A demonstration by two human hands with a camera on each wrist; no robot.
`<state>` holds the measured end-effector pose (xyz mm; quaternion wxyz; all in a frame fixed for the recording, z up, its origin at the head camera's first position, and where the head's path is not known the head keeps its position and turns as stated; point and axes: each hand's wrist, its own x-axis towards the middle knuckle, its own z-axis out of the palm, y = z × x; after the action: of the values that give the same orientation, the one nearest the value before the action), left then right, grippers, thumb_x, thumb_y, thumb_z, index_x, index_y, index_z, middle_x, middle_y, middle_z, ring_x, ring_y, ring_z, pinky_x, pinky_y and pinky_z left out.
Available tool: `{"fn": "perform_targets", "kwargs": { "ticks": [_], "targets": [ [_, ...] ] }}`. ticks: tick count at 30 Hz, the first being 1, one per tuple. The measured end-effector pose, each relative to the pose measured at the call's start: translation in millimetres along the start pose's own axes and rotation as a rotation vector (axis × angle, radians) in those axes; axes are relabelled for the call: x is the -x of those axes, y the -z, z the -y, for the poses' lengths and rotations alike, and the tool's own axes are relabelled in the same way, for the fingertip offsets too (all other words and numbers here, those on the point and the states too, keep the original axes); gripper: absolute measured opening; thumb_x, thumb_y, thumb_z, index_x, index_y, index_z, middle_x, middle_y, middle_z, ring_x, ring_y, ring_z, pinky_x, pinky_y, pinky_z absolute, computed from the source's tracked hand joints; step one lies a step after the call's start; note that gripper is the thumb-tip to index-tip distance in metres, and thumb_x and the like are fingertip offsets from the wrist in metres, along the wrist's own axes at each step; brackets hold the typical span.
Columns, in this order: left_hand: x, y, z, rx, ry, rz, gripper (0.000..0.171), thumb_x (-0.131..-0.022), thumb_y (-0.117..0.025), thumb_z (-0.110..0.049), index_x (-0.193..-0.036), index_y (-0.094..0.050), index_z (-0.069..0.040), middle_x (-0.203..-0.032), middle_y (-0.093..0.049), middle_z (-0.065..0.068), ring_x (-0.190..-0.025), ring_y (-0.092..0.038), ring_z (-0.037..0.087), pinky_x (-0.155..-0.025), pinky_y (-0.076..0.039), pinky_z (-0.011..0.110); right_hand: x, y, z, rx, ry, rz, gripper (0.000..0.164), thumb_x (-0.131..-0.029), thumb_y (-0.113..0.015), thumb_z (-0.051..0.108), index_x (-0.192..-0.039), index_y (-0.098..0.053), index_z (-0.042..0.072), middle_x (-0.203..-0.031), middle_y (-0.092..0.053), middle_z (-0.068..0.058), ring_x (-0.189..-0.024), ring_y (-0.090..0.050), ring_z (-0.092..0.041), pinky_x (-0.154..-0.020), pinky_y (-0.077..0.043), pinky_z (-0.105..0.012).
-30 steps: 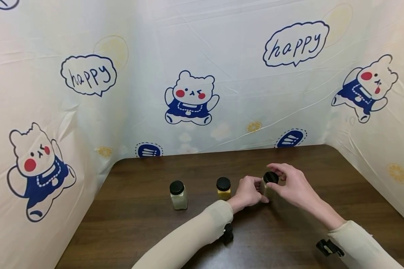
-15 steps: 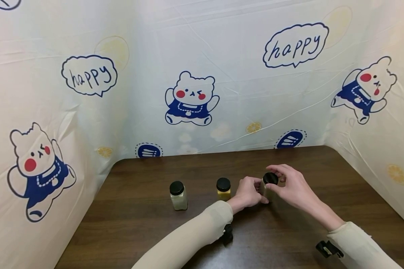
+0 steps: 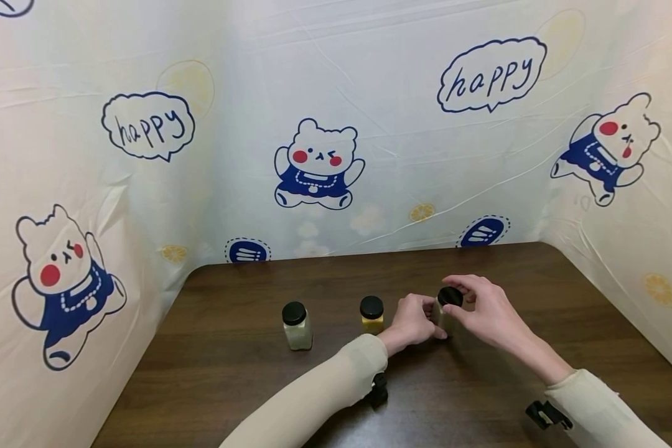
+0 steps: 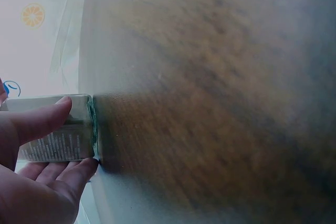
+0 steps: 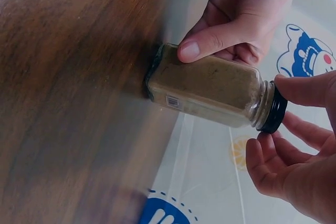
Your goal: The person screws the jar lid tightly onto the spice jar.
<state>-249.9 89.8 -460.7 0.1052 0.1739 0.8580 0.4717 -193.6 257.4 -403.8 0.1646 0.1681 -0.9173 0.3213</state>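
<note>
A clear glass spice jar (image 5: 205, 85) with tan powder inside stands upright on the table, toward its right side. My left hand (image 3: 411, 320) grips the jar's body low down, thumb on one side and fingers on the other. In the left wrist view the jar (image 4: 55, 142) shows a printed label between thumb and fingers. My right hand (image 3: 490, 311) pinches the black screw lid (image 5: 274, 107) on top with thumb and fingertips. Threads of the glass neck show just below the lid in the right wrist view.
To the left of my hands stands a jar with yellow contents (image 3: 372, 320) under a black lid. Farther left is a black-lidded jar with pale contents (image 3: 298, 333). A printed curtain (image 3: 392, 81) encloses the back and sides of the brown table (image 3: 218, 373).
</note>
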Motion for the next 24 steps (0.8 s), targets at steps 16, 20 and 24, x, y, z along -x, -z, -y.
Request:
{"fn": "perform_targets", "kwargs": {
  "ticks": [16, 20, 24],
  "targets": [
    [0.4, 1.0, 0.0, -0.01, -0.011, 0.0, 0.036, -0.07, -0.099, -0.005, -0.099, -0.081, -0.017, -0.083, -0.07, -0.012, -0.079, -0.06, 0.002, -0.074, -0.053, 0.021, -0.5, -2.7, -3.6, 0.027, -0.023, -0.032, 0.041, -0.085, -0.09, 0.01, -0.123, -0.073, 0.005, -0.11, -0.07, -0.01, -0.093, -0.066, -0.027, -0.078, -0.057, -0.046],
    [0.8, 0.9, -0.1, -0.007, -0.013, 0.0, 0.036, -0.071, -0.099, -0.005, -0.099, -0.081, -0.017, -0.081, -0.068, -0.013, -0.077, -0.058, 0.002, -0.072, -0.052, 0.021, -0.8, -4.0, -4.4, 0.034, -0.031, -0.041, 0.042, -0.084, -0.091, 0.013, -0.121, -0.074, 0.005, -0.11, -0.069, -0.01, -0.091, -0.064, -0.026, -0.076, -0.055, -0.043],
    [0.9, -0.2, 0.5, 0.004, -0.015, -0.004, 0.037, -0.07, -0.099, -0.005, -0.099, -0.081, -0.018, -0.084, -0.071, -0.013, -0.08, -0.061, 0.001, -0.075, -0.054, 0.021, 1.6, -4.6, -5.8, 0.023, -0.032, -0.04, 0.047, -0.083, -0.093, 0.019, -0.124, -0.074, 0.006, -0.114, -0.065, -0.011, -0.095, -0.065, -0.028, -0.079, -0.056, -0.046]
  ]
}}
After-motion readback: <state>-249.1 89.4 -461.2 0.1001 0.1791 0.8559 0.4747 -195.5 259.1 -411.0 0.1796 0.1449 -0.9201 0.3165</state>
